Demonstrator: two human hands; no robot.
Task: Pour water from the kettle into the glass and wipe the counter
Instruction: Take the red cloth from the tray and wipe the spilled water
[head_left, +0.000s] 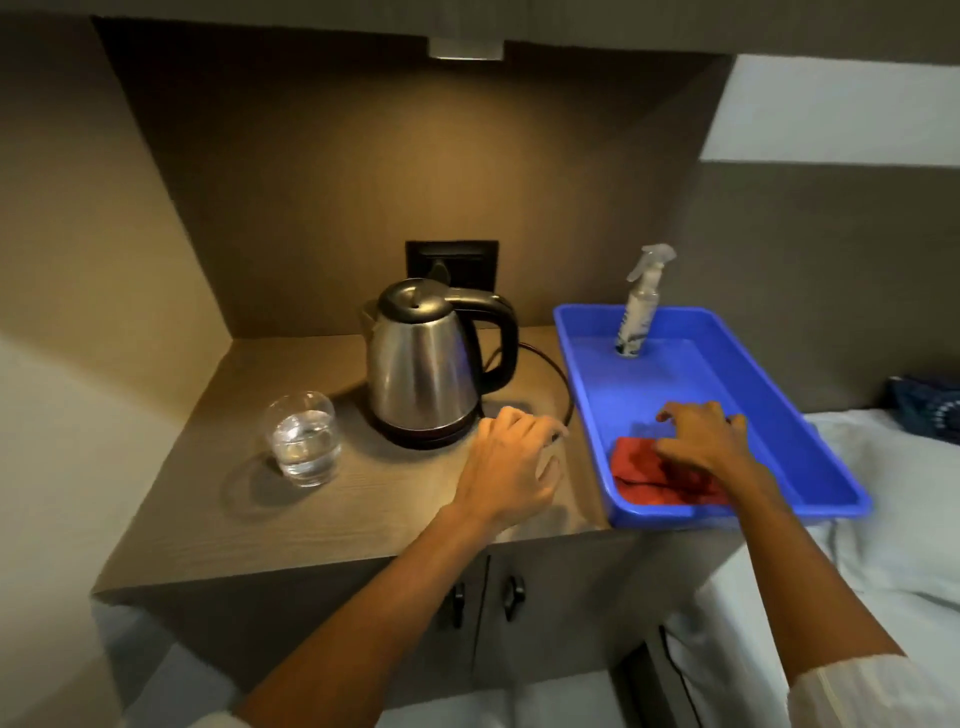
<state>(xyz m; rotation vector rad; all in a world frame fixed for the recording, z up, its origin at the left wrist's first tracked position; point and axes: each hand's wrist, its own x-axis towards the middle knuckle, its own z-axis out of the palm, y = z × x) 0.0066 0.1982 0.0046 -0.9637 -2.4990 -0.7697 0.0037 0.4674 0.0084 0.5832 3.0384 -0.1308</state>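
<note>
A steel kettle (426, 364) with a black handle stands on its base at the back of the wooden counter (363, 514). Left of it stands a clear glass (303, 439) partly filled with water. A folded red cloth (654, 478) lies in the near end of a blue tray (779, 395). My right hand (701, 436) hovers over the cloth with fingers spread, touching or just above it. My left hand (511, 462) rests palm down on the counter right of the kettle's base, holding nothing.
A spray bottle (641, 306) stands at the tray's far end. The kettle's black cord (556, 374) loops behind toward a wall socket (452, 265). Cabinet doors with dark handles (511, 597) are below the counter. A white-covered bed (883, 493) lies to the right.
</note>
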